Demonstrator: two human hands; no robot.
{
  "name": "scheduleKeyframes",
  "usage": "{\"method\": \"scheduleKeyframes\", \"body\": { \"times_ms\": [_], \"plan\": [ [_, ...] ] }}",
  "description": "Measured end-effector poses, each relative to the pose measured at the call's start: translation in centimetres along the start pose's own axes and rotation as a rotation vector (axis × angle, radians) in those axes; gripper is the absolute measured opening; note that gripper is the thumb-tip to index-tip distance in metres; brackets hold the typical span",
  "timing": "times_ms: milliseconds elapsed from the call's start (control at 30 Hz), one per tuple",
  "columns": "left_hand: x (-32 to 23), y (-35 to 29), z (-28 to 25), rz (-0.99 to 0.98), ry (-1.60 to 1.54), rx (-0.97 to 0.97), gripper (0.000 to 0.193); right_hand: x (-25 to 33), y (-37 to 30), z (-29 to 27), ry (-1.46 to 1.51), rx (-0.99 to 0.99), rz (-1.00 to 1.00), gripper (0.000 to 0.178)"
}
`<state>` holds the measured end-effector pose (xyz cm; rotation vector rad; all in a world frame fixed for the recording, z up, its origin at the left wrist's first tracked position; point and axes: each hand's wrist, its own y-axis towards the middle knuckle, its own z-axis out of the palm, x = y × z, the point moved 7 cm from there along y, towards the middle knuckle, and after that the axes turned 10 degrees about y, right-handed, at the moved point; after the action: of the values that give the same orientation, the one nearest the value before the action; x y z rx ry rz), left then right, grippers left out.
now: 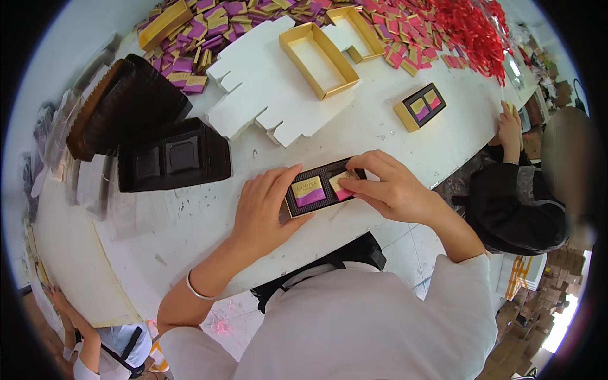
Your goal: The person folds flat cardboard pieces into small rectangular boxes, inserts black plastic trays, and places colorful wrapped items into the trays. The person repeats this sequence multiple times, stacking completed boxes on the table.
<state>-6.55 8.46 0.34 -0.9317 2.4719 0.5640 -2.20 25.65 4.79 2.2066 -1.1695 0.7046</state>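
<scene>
A small box with a black tray insert (325,170) lies slightly tilted on the white table in front of me. My left hand (261,206) closes round its left end, thumb along the near side. In its left compartment sits a gold-and-purple wrapped chocolate square (308,192). My right hand (396,187) pinches a gold-and-pink wrapped chocolate square (341,185) at the right compartment; the fingers partly cover it. I cannot tell whether that square is fully seated. Further right stands a gold box (406,118) holding one purple and one pink square.
Black plastic trays (183,158) are stacked at left. White cardboard pieces (266,69) lie beyond, carrying empty gold boxes (347,81). Purple chocolates (218,25), pink chocolates (394,58) and red ribbons (472,41) pile up at the back. Co-workers' hands show at right (510,130) and lower left (60,303).
</scene>
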Motion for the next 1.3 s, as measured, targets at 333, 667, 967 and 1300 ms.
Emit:
{"method": "scheduleKeyframes", "body": {
  "times_ms": [333,667,967,1300],
  "plan": [
    [0.1,0.1,0.0,-0.014,0.003,0.015,0.073,-4.8,0.1,2.2,0.423,-0.154,0.245,0.028],
    [-0.5,-0.6,-0.7,0.07,-0.066,-0.063,0.074,-4.1,-3.1,-2.2,-0.231,-0.134,0.088,0.044],
    [-0.4,-0.6,-0.7,0.118,-0.129,-0.134,0.043,-7.0,-1.1,-9.6,-0.235,-0.545,0.154,0.039],
    [-1.2,-1.1,-2.3,0.212,-0.144,-0.298,0.038,-1.4,7.6,-4.0,-0.382,-0.315,-0.086,0.017]
  ]
}}
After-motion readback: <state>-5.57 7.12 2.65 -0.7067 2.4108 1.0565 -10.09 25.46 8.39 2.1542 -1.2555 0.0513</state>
